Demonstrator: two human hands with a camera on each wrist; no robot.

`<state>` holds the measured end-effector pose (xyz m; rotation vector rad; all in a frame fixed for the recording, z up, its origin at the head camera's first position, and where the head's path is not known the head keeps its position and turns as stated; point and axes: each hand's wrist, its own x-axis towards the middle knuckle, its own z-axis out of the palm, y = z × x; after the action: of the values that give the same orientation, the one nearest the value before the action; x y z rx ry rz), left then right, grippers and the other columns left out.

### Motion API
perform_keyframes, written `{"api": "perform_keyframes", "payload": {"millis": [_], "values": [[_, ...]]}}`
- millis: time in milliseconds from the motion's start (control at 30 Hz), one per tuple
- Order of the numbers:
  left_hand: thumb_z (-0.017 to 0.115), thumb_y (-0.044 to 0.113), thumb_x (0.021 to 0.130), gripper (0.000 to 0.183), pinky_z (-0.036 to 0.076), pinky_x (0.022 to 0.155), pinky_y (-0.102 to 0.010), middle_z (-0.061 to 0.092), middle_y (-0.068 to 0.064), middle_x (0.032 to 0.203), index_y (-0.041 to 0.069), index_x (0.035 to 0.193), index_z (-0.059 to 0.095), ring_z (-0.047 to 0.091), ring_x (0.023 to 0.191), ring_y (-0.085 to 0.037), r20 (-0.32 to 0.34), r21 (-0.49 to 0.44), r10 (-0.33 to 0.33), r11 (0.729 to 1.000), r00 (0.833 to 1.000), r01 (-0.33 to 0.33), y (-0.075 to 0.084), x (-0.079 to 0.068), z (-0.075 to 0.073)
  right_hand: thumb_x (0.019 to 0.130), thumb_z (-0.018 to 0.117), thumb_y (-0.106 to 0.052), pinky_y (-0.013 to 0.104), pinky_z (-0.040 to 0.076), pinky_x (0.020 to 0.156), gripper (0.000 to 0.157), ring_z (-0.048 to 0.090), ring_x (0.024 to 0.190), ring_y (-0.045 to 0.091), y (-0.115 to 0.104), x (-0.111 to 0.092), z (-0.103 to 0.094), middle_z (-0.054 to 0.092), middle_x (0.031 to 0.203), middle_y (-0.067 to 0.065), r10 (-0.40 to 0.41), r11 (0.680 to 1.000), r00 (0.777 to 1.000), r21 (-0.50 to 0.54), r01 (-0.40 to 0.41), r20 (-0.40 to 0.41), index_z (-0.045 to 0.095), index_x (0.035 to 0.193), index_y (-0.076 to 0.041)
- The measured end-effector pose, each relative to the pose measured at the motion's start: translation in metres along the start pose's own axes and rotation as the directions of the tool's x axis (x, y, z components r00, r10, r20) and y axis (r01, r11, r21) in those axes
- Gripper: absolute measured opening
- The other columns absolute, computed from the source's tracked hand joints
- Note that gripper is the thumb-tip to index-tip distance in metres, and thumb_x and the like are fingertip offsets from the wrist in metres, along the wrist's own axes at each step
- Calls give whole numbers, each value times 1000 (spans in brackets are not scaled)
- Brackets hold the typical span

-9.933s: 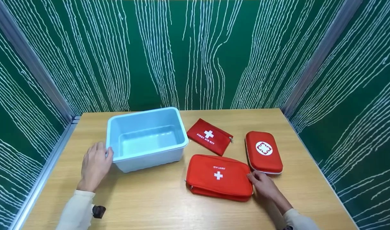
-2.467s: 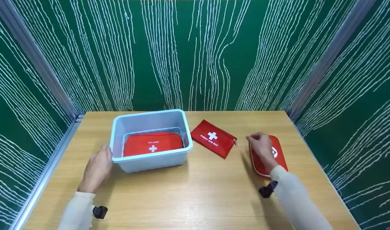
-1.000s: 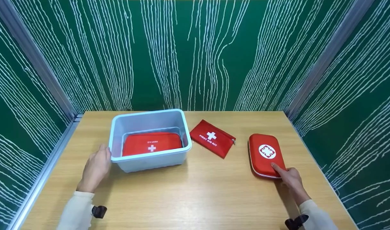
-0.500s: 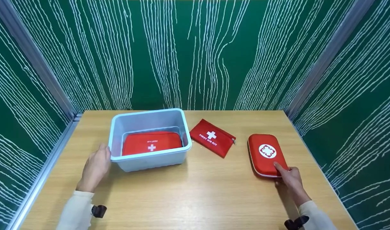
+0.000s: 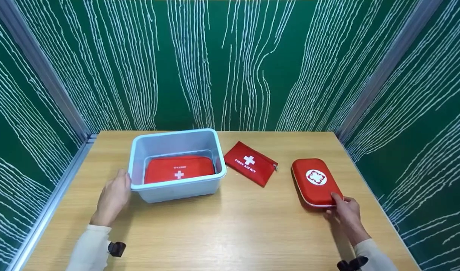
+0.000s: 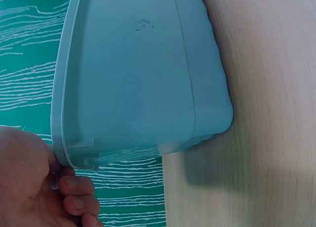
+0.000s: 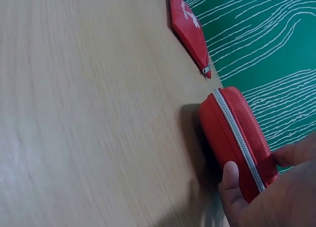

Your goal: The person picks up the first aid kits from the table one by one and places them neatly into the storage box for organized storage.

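Note:
My left hand (image 5: pixel 112 196) grips the left front corner of a light blue plastic bin (image 5: pixel 181 193); in the left wrist view its thumb and curled fingers meet at the bin's rim (image 6: pixel 58 103). Inside the bin lies a red first aid bag (image 5: pixel 160 171) with a white cross. At the right, my right hand (image 5: pixel 349 215) holds the near end of a red hard-shell first aid case (image 5: pixel 309 190), thumb on top and fingers below. The right wrist view shows the zipper (image 7: pixel 236 133) running along the case's side, with a shadow beneath it.
A flat red first aid pouch (image 5: pixel 260 176) with a zipper pull lies between bin and case. Everything is on a wooden table (image 5: pixel 222 237). Green panels (image 5: pixel 248 75) with white wavy lines and metal posts (image 5: pixel 380 71) enclose the back and sides.
Since the earliest frame the red first aid bag has gone from the table into the bin. My right hand has moved onto the hard case, whose near end has lately swung slightly right.

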<state>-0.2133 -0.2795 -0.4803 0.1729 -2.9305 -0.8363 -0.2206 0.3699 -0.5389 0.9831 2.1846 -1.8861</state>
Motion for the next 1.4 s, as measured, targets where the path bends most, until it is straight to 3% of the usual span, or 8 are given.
{"api": "perform_keyframes", "payload": {"millis": [300,500,733,933,1200,1400], "values": [[21,29,108,40,40,53,-32,49,-13,83,-2,120,43,52,73,-25,7,-4,-4,1000,1000,4,0,0,-1,95,56,-49,24,54,75,86,63,74,13,-8,-2,-3,33,149,18,29,996,999,90,-26,-37,11,155,-6],[22,29,108,38,42,54,-33,47,-12,81,-2,118,42,51,71,-24,21,-4,-8,1000,1000,9,0,0,-1,91,62,-50,21,53,76,90,60,90,12,-11,-2,-4,34,150,14,34,993,997,113,-26,-65,15,155,-9],[24,25,107,34,47,65,-47,50,-14,75,-1,105,46,54,75,-30,-80,21,61,998,995,-60,-1,-1,1,92,64,-41,24,55,65,82,65,71,9,-16,3,-4,46,133,17,6,982,995,186,12,-96,23,151,-2],[23,27,107,36,48,67,-48,54,-16,80,-1,109,46,56,78,-32,-64,11,41,999,997,-41,-2,0,1,90,67,-42,25,55,71,82,67,76,11,-27,-3,-2,51,126,9,33,971,998,238,-21,-49,24,151,-9],[23,26,107,35,48,67,-44,50,-14,80,-2,113,45,54,79,-30,-28,10,22,1000,999,-22,-1,1,0,87,69,-45,24,54,77,86,68,84,13,-49,-13,4,56,111,-2,30,955,997,291,-51,74,21,152,-15],[21,28,108,39,46,65,-38,48,-13,82,-2,118,44,53,81,-28,11,-3,-14,1000,1000,14,0,1,-1,89,71,-37,25,56,75,57,70,81,16,-70,-17,19,62,99,-1,-38,930,992,369,-10,122,40,131,-16]]}}
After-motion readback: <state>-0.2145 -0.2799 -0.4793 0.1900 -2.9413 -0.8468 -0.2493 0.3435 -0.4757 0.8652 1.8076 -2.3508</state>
